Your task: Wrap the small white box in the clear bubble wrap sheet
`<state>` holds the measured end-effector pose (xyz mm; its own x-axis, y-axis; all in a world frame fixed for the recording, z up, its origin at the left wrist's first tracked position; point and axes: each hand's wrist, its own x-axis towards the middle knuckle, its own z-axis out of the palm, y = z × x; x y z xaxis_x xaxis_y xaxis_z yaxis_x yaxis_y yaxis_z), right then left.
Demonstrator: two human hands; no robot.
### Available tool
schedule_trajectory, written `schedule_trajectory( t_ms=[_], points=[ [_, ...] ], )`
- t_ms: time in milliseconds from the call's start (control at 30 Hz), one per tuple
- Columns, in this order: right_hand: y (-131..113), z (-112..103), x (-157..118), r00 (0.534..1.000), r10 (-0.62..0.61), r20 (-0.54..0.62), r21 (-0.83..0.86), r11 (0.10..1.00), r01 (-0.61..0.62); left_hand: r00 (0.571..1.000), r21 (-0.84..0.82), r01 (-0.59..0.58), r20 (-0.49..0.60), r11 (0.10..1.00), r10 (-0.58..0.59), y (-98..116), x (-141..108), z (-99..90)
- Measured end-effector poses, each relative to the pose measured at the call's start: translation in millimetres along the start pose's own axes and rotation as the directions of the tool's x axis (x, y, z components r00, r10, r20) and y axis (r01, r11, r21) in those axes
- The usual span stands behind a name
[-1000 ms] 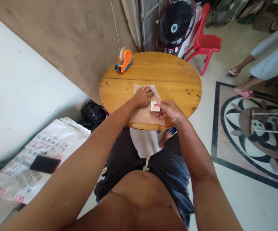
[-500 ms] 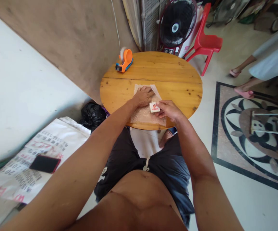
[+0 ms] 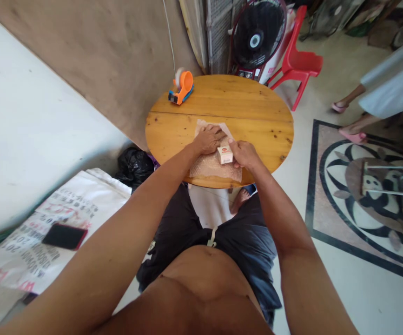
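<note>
A sheet of bubble wrap [image 3: 211,168] lies on the round wooden table [image 3: 267,116] in front of me. My left hand [image 3: 209,139] rests flat on its upper part, fingers stretched out. Over the middle of the sheet, my right hand [image 3: 244,153] grips a small white box [image 3: 225,155] with a red mark on its top, from the right side. The thumb shows at the box's upper right; the other fingers are partly hidden behind and below it. Whether the box touches the sheet I cannot tell.
An orange tape dispenser [image 3: 183,87] stands at the table's far left edge. Behind the table are a fan [image 3: 257,39] and a red chair [image 3: 300,60]. A phone [image 3: 64,236] lies on a white printed sack [image 3: 93,186] at left. Another person's legs [image 3: 358,125] show at right.
The small box has been tilted in my right hand, so its front side now shows below the top. My left hand has stayed in place on the bubble wrap.
</note>
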<state>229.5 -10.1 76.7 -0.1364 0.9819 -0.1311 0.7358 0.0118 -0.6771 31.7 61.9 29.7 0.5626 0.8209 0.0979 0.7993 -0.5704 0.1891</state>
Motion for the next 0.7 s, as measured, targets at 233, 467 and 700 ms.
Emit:
schedule_trajectory(
  t_ms=[233,467,700],
  points=[
    [-1.2,0.5,-9.3,0.984,0.070,0.162,0.328,0.937,-0.120,0.999,0.008,-0.021,-0.030,1.000,0.021,-1.8,0.3,2.7],
    [14.1,-9.4,-14.4,0.933,-0.183,0.311,0.342,0.937,0.070,0.999,0.014,-0.028,-0.040,0.999,0.029,-2.5,-0.1,3.2],
    [13.7,-4.2,-5.7,0.933,-0.191,0.306,0.308,0.947,0.093,1.000,0.007,-0.017,-0.026,1.000,0.018,-1.8,-0.4,1.3]
  ],
)
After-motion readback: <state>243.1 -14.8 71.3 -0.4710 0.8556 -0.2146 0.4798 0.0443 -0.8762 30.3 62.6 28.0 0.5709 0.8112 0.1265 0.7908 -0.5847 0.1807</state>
